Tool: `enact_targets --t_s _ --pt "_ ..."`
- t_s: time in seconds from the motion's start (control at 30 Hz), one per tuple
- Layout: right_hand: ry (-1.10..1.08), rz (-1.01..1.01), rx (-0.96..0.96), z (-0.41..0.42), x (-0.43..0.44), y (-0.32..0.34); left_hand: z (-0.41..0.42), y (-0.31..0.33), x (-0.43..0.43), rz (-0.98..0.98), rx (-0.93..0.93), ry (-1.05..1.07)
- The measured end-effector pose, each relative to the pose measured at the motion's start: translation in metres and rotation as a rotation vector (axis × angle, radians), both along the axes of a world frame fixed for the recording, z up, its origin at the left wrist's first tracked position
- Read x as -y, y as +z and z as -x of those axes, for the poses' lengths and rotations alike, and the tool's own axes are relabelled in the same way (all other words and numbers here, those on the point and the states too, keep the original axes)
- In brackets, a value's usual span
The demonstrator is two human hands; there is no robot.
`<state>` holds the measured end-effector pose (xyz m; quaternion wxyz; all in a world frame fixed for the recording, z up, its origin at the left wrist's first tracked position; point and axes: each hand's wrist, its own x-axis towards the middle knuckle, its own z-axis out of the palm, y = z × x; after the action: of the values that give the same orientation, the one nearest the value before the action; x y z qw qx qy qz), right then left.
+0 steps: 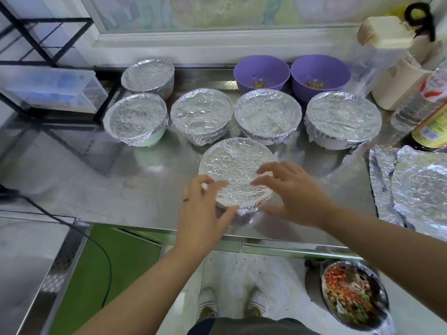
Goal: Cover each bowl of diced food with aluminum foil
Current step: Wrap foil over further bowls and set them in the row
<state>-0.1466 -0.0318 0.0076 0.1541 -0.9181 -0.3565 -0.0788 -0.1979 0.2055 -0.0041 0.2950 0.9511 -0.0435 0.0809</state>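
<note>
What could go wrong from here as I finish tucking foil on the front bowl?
The front bowl sits near the front edge of the table; pressing with the left hand and right hand could nudge it off. The two purple bowls are uncovered behind the covered row, so reaching over may dent that foil. The loose foil sheets lie near the edge and may slide off.

On the tabletop (121,189), one covered bowl (237,165) sits before a row of four (202,112). Behind the row stand another covered bowl (147,74) at left and two open bowls (262,68) at right. Foil sheets (416,187) lie far right.
</note>
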Motion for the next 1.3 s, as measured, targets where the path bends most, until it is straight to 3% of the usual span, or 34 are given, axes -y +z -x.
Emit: enact_targets --t_s 0.1,0.3,0.67,1.13,1.3 --pt "0.155 0.150 0.116 -0.009 0.003 -0.016 -0.002 -0.017 -0.001 -0.271 0.180 -0.192" --pt "0.221 0.040 0.255 -0.017 -0.012 -0.028 -0.012 -0.024 -0.007 -0.346 0.329 -0.256" --pt "0.263 -0.012 0.270 -0.017 -0.029 -0.034 -0.021 -0.024 -0.007 -0.252 0.286 -0.328" --pt "0.056 -0.107 0.123 -0.003 -0.042 -0.043 -0.023 -0.021 -0.013 -0.236 0.236 -0.401" --pt "0.024 -0.128 0.150 -0.002 -0.047 -0.046 -0.025 -0.020 -0.010 -0.278 0.268 -0.381"
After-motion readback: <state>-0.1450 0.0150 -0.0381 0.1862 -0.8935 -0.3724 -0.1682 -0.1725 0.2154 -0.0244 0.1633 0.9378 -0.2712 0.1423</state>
